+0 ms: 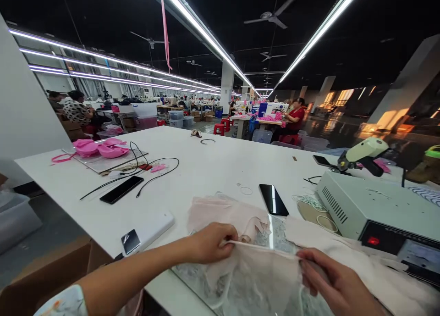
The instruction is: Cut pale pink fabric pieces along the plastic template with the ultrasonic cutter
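A thin, pale beige fabric piece (266, 270) is stretched by its top edge between my two hands at the near side of the table. My left hand (213, 243) is closed in a fist round the edge's left end. At the other end, my right hand (326, 277) pinches the edge between thumb and fingers. The cloth hangs over a clear, glossy sheet (192, 279) on the tabletop. Just beyond lies a crumpled pale pink fabric piece (220, 213). More beige fabric (330, 242) is spread to the right, beside my right hand.
A grey-green machine box (374, 199) with a red light stands at the right. Phones (273, 199) (122, 189), a white device (151, 231), a black cable (175, 167) and pink moulded cups (99, 147) lie on the white table (206, 169). People sit at sewing machines beyond.
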Demonstrator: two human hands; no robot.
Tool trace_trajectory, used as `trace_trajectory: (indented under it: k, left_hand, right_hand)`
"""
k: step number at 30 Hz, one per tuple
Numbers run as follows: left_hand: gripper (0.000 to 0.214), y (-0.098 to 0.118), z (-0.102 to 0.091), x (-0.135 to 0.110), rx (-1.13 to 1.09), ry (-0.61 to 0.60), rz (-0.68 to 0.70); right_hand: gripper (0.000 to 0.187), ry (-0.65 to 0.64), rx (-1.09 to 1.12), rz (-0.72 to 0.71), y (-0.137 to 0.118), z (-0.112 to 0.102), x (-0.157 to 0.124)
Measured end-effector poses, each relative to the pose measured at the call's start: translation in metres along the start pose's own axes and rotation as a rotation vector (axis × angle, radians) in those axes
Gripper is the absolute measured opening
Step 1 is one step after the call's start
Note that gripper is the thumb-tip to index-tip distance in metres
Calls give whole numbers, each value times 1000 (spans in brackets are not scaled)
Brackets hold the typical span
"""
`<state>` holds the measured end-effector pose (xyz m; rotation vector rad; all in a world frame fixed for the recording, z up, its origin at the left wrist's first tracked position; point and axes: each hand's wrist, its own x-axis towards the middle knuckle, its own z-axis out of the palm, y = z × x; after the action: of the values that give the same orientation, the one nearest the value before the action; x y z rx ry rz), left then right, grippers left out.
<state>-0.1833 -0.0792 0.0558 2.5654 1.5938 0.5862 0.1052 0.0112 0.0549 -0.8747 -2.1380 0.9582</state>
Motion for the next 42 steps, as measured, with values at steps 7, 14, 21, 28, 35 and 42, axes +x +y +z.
trace_trajectory:
  k: [7,14,21,28,35,42]
  left_hand:
    - [23,-79,-42,41,46,181,-44]
    - [20,-110,-2,3,71,120,38]
    - [24,-108,-30,24,-47,201,-155]
    - [40,-92,-70,31,-172,41,-395]
    - [34,-97,-29,31,41,-126,-540]
    - [32,-63,-30,50,137,-122,-376]
  right_hand:
    - [26,204,-63,-258,-1,11,96]
    - [27,-8,-90,-480,50,73,85]
    - [30,71,-44,-333,31,46,110]
    - [36,61,73,-17,5,28,126]
    - [35,76,16,206,40,58,136]
    - [34,272,48,308,65,-7,68]
